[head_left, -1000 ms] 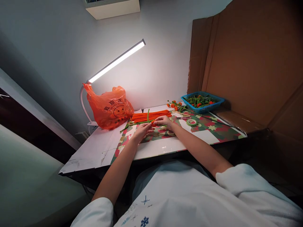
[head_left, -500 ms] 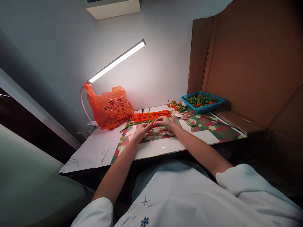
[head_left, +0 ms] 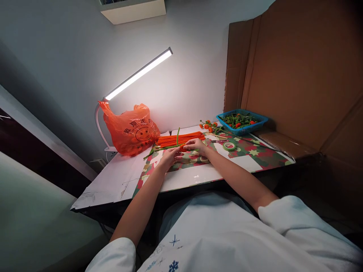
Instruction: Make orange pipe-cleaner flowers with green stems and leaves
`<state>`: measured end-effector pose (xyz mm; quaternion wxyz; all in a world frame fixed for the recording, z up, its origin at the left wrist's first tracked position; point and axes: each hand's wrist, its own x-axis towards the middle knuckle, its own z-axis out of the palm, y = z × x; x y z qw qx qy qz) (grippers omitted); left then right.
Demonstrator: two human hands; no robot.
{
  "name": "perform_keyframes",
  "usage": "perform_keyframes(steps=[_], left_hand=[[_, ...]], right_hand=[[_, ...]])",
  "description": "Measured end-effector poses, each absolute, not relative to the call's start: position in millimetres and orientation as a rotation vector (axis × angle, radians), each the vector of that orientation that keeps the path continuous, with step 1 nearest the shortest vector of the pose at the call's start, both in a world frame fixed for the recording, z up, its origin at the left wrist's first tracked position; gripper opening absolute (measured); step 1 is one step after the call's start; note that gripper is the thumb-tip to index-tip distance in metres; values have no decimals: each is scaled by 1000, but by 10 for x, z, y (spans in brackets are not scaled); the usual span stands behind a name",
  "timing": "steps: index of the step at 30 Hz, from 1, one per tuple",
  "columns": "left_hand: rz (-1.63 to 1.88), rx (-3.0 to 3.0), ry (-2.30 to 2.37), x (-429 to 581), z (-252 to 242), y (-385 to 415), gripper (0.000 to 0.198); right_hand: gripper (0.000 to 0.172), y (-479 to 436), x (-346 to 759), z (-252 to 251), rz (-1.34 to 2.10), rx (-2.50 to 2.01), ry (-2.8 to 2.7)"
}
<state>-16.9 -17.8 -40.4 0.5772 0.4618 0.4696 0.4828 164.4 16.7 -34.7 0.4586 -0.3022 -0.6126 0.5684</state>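
Between my fingertips is a small orange pipe-cleaner flower (head_left: 182,148). A green pipe cleaner (head_left: 178,136) sticks up from beside it. My left hand (head_left: 169,158) pinches the flower from the left, fingers partly curled. On the other side, my right hand (head_left: 197,145) has thumb and fingertips closed on the flower's right edge. The fingers hide part of the flower. Just behind the hands lies a bundle of orange pipe cleaners (head_left: 181,139), with green pipe cleaners (head_left: 159,148) along its near side.
A roll of green tape (head_left: 229,146) and pen-like tools (head_left: 219,141) lie to the right. Finished orange flowers (head_left: 208,125) rest near a blue basket (head_left: 244,130) of green stems. At the left stand an orange plastic bag (head_left: 130,130) and a lit lamp (head_left: 138,74). Cardboard (head_left: 297,75) walls the right side.
My left hand has shifted slightly left and down, leaving more of the orange flower showing. My right hand stays nearly in place. The whole view has moved a little.
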Motion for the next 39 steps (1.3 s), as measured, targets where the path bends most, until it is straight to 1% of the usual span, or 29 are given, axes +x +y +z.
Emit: perform_keyframes(steps=[7,12,17,21,24,28,31,36,37,39], left_hand=[[1073,1151,1132,-201,-408,-227,42],[1064,1237,1152,-171,-369,-281,44],[1059,1297,1203,-153,-353,-305,43],[1073,1222,1218,-145,-349,-280,43],[1109,1140,1177,-147,-363,-242,43],[1096,1169,1101,-166,-394,-217,40],[1103,1139,1115,-174,-402,-215,38],[1308,1133,1089,-167,-380,-194,40],[1338,1123,1090,-167,-375,-188,41],[1376,1100,1086,-169,-367,-180,44]], right_hand=[[30,185,1633,-389,1410,-727,-1529],[28,132,1639,-357,1407,-740,-1567],[28,115,1643,-343,1405,-749,-1577],[30,133,1639,-350,1401,-757,-1569],[31,147,1638,-355,1384,-760,-1567],[31,163,1639,-364,1419,-744,-1599],[28,171,1632,-354,1491,-726,-1550],[16,181,1623,-320,1582,-784,-1339],[17,179,1624,-322,1561,-766,-1338],[30,168,1622,-335,1504,-696,-1387]])
